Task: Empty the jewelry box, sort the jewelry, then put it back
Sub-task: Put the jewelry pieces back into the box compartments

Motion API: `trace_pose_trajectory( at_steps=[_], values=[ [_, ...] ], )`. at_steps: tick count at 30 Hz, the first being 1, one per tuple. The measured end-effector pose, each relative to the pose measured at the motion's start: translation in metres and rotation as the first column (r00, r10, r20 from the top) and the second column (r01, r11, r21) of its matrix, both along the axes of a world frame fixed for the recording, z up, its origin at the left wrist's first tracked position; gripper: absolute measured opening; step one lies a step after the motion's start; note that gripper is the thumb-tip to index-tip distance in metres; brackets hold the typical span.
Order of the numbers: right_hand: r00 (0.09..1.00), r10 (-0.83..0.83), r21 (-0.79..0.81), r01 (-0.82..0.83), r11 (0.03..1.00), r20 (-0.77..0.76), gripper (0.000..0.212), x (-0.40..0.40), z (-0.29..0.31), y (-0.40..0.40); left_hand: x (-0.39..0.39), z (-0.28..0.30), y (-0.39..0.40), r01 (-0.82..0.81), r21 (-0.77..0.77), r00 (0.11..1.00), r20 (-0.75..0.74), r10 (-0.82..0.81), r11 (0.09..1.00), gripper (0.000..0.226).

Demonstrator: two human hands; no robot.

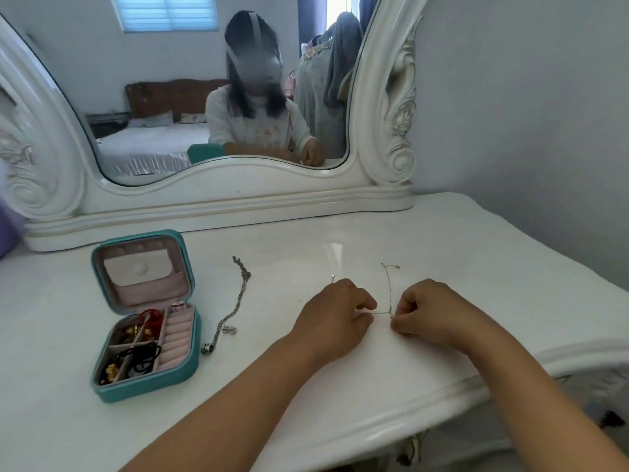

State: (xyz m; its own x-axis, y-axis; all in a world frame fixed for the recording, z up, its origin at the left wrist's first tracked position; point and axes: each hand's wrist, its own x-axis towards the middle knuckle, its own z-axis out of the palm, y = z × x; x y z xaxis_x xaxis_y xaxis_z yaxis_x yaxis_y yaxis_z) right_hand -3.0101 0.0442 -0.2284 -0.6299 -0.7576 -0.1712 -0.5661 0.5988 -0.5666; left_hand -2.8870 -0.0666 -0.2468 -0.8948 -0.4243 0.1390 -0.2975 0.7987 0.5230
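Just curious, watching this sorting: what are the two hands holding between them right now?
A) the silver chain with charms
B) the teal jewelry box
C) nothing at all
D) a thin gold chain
D: the left hand and right hand each pinch a thin gold chain stretched between them, while the silver chain lies on the table beside the open teal jewelry box.

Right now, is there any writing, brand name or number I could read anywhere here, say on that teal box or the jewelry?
None can be read.
jewelry box: no lettering shows on its teal shell or pink lining.
Round item at the box's hinge: may carry a mark, too small and blurred to tell.
silver chain and thin gold chain: no text visible.
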Motion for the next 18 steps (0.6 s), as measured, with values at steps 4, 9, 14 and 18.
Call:
trace_pose_trajectory(
  at_steps=[4, 9, 14, 18],
  values=[
    [0.999, 0.033, 0.058, -0.033, 0.998, 0.002, 0.013, 0.003, 0.001, -0.003, 0.0, -0.001, -0.001, 0.005, 0.018, 1.0, -0.025, -0.004, 1.0, 0.024],
    [0.99, 0.015, -0.14, 0.004, 0.99, 0.138, 0.017, -0.003, 0.006, 0.004, -0.005, -0.001, -0.002, 0.054, -0.005, 0.998, -0.017, -0.054, 0.999, 0.029],
    [0.948, 0.031, -0.303, 0.07, 0.95, 0.316, 0.015, -0.007, 0.009, 0.006, -0.022, 0.003, 0.002, 0.133, 0.008, 0.987, 0.091, -0.133, 0.991, 0.037],
    [0.9, 0.125, -0.446, 0.083, 0.891, 0.417, 0.023, -0.005, 0.015, 0.003, -0.033, 0.0, 0.009, 0.113, 0.107, 0.994, -0.01, -0.113, 0.988, 0.032]
  ],
)
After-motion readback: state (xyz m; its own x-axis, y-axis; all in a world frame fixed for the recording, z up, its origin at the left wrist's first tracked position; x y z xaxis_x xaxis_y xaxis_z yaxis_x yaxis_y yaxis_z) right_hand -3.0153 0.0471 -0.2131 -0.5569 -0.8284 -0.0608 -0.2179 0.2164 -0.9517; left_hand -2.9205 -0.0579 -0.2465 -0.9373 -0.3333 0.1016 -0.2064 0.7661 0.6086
